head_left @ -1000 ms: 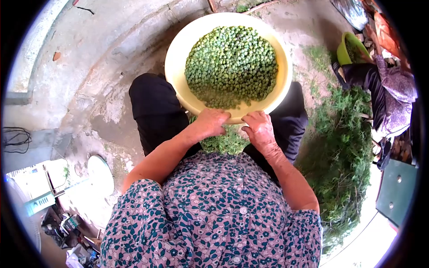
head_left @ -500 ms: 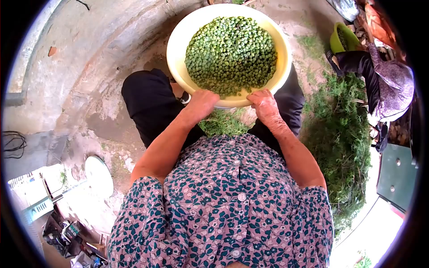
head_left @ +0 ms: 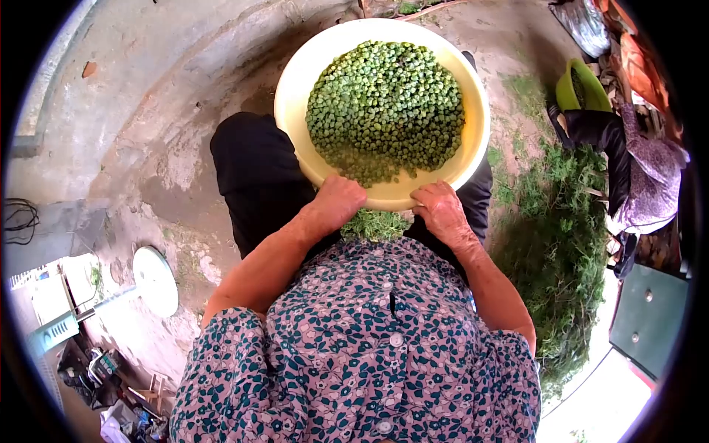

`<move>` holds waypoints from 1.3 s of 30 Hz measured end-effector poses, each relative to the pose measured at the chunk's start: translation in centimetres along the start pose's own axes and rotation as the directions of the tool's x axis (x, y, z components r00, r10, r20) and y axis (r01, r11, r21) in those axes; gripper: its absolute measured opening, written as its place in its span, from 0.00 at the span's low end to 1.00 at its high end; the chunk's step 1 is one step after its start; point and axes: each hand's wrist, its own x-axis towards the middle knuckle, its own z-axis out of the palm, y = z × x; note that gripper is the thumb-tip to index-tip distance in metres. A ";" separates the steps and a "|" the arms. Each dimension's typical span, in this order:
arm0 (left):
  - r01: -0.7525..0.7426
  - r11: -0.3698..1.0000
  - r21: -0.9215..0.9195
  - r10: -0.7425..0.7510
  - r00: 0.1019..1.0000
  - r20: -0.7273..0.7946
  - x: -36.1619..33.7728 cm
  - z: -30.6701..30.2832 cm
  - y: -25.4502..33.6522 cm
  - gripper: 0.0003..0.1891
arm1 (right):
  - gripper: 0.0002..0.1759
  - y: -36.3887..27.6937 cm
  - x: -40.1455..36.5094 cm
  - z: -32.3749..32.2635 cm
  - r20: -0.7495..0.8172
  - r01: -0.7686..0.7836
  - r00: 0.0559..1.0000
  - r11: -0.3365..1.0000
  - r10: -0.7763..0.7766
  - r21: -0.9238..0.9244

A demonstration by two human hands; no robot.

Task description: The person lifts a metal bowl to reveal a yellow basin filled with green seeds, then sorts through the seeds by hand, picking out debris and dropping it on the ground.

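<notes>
A wide pale-yellow basin [head_left: 295,81] stands out in front of me, over and between my knees. Small round green pods or berries [head_left: 388,103] fill much of its floor, heaped toward the far side; their exact kind does not show. My left hand [head_left: 338,199] is closed over the near rim, left of its middle. On the same rim, a short way to the right, my right hand [head_left: 441,210] grips with the thumb toward the inside. Bare yellow bottom shows between the two hands.
Cut green plants [head_left: 554,273] lie piled on the ground to my right. Beyond them a person in a purple patterned top [head_left: 650,177] sits by a green basin [head_left: 583,88]. A white round fan-like disc [head_left: 156,281] stands left. A concrete wall [head_left: 148,74] curves along the left.
The basin, with both hands still on its rim, sits lower in view and slightly to the right. The whole scene has shifted a little as my head moved.
</notes>
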 end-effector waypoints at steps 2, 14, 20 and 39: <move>-0.011 1.000 -0.024 0.011 1.000 0.023 0.2 -0.5 0.2 0.04 | 0.07 0.3 0.3 -0.6 0.018 -0.001 1.000 1.000 0.001 0.016; 0.022 -0.290 -0.957 -0.756 0.608 0.243 4.7 -2.6 -3.2 0.11 | 0.10 5.2 8.0 4.9 0.331 -0.591 0.385 -0.046 0.861 0.806; -0.001 -0.556 -0.831 -0.736 0.466 0.492 4.7 -1.0 -1.6 0.12 | 0.07 6.1 9.6 6.7 0.340 -0.410 0.189 -0.241 0.921 0.880; -0.032 -0.571 -0.820 -0.734 0.468 0.493 5.6 -0.8 0.5 0.10 | 0.07 4.7 11.5 10.7 0.441 -0.466 0.148 -0.331 0.885 0.821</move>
